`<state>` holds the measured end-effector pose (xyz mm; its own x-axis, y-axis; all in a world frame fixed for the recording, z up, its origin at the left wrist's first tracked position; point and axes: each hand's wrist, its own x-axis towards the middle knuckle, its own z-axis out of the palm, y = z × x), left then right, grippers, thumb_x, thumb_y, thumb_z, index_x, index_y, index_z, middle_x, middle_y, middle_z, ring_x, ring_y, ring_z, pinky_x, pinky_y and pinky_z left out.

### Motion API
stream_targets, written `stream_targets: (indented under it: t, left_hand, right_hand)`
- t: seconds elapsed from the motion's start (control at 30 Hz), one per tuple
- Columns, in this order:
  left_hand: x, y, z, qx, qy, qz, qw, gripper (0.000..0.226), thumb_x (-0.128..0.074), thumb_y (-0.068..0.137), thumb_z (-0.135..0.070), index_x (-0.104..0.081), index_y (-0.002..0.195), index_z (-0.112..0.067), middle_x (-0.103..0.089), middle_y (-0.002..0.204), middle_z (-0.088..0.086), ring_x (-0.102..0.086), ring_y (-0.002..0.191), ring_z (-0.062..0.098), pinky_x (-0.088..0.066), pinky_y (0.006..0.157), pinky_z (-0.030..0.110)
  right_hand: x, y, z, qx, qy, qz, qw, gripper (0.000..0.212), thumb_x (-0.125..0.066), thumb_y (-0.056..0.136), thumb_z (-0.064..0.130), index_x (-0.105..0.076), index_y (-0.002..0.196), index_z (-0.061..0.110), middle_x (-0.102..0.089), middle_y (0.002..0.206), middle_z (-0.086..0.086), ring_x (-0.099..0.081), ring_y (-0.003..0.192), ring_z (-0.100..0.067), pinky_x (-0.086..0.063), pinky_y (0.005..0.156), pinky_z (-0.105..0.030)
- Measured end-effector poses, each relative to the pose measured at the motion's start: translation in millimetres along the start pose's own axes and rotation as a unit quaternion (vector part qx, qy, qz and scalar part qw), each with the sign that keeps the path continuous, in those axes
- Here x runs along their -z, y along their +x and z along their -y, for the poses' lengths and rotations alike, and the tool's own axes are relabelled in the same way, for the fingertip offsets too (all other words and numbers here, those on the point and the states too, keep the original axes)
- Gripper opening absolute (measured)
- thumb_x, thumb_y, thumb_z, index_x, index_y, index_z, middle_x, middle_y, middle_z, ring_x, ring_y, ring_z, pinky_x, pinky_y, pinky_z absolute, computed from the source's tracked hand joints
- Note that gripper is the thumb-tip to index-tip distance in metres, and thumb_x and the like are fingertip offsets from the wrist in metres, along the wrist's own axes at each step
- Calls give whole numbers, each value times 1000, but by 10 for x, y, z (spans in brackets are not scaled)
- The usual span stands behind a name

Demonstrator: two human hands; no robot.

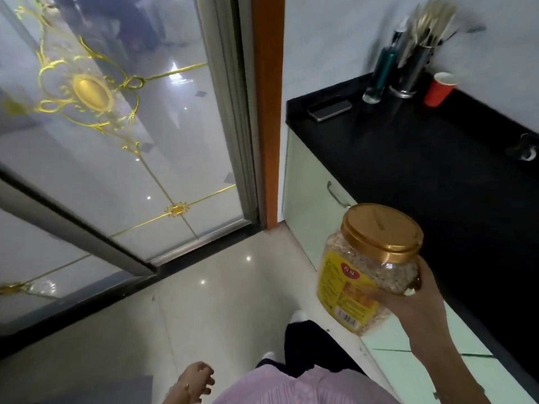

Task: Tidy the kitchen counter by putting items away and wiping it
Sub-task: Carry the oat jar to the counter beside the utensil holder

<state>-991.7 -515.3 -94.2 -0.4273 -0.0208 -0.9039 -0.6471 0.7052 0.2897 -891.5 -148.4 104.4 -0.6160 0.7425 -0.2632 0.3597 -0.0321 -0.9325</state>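
Note:
My right hand (pixel 420 304) grips a clear plastic jar (pixel 364 269) of oat-like grain, with a gold lid and a yellow label. I hold it tilted in the air, just off the front edge of the black counter (pixel 437 176). Down at the bottom of the view, my left hand (pixel 194 380) hangs by my side with loosely curled fingers and nothing in it. On the counter's far end lie a dark phone (pixel 329 108), a glass with a teal item (pixel 379 80), a metal utensil holder (pixel 414 68) and a red paper cup (pixel 439 88).
Pale green cabinet doors with a metal handle (pixel 337 196) sit under the counter. A sliding glass door (pixel 116 126) with gold ornament and an orange frame (pixel 268 112) stands to the left. A small metal object (pixel 525 148) lies at the counter's right edge. Glossy tiled floor lies below.

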Motion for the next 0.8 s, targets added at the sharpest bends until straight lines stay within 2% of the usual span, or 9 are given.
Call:
stream_targets:
  t: [0.07, 0.17, 0.27, 0.4, 0.5, 0.57, 0.63, 0.73, 0.8]
  left_hand:
    - [93, 155, -428, -19, 33, 5, 999, 16, -48, 87, -6, -59, 77, -1, -63, 69, 17, -59, 65, 28, -48, 72, 35]
    - [127, 249, -1363, -66, 57, 12, 996, 15, -44, 90, -10, -58, 83, -7, -62, 77, 11, -54, 61, 22, -38, 57, 23]
    - [40, 411, -2457, -149, 60, 18, 987, 17, -41, 91, -11, -58, 92, -10, -61, 79, 6, -53, 63, 17, -35, 52, 22]
    - [-202, 253, -3936, -286, 70, 28, 955, 19, -40, 93, -11, -59, 90, -13, -61, 86, 7, -55, 71, 16, -42, 59, 23]
    - [-411, 46, -4834, -386, 115, 38, 915, 22, -40, 95, -19, -61, 101, -15, -61, 93, 1, -59, 87, 18, -51, 82, 31]
    - [-540, -45, -5305, -458, 184, 23, 869, 23, -39, 96, -24, -57, 110, -21, -60, 101, -3, -57, 95, 13, -48, 90, 29]
    - [-701, -86, -5694, -544, 278, -1, 791, 28, -41, 95, -22, -53, 120, -21, -58, 117, -3, -53, 103, 8, -41, 92, 20]
    - [-964, 24, -6146, -611, 424, -31, 668, 43, -42, 94, -26, -39, 136, -22, -41, 142, -4, -37, 130, 11, -32, 108, 27]
    - [-1135, 166, -6354, -605, 520, -37, 602, 52, -38, 95, -33, -23, 144, -24, -22, 153, -4, -19, 142, 15, -21, 117, 33]
  right_hand:
    - [-64, 233, 51, -12, 19, -19, 1000, 102, -91, 47, 8, -42, 132, 34, -54, 118, 5, -51, 107, -16, -45, 87, -37]
    - [-131, 628, 169, -21, 32, -40, 998, 102, -89, 47, 4, -42, 131, 35, -56, 119, 3, -53, 109, -21, -47, 88, -41]
    - [-143, 1121, 330, -18, 38, -58, 997, 105, -89, 46, 2, -40, 134, 32, -55, 119, 2, -52, 109, -20, -45, 86, -37]
    - [-131, 1730, 588, -35, 75, -76, 994, 113, -94, 20, 37, -47, 123, 43, -61, 117, 5, -58, 110, -22, -49, 91, -48]
    - [-83, 2051, 787, -31, 126, -101, 986, 123, -88, 5, 52, -51, 121, 37, -66, 113, 4, -62, 105, -23, -52, 88, -49]
    - [-35, 2220, 941, -21, 126, -117, 985, 124, -90, 8, 45, -49, 124, 34, -64, 115, 4, -62, 106, -22, -52, 88, -47]
    - [36, 2359, 1074, -14, 117, -133, 984, 113, -92, 18, 31, -46, 122, 39, -63, 115, 6, -61, 105, -18, -52, 87, -44]
    - [163, 2553, 1148, -15, 110, -177, 978, 107, -92, 28, 23, -44, 122, 42, -61, 116, 7, -60, 107, -18, -51, 89, -46]
    - [228, 2663, 1165, -19, 110, -209, 972, 107, -93, 30, 23, -45, 125, 37, -61, 116, 6, -60, 108, -19, -52, 89, -49]
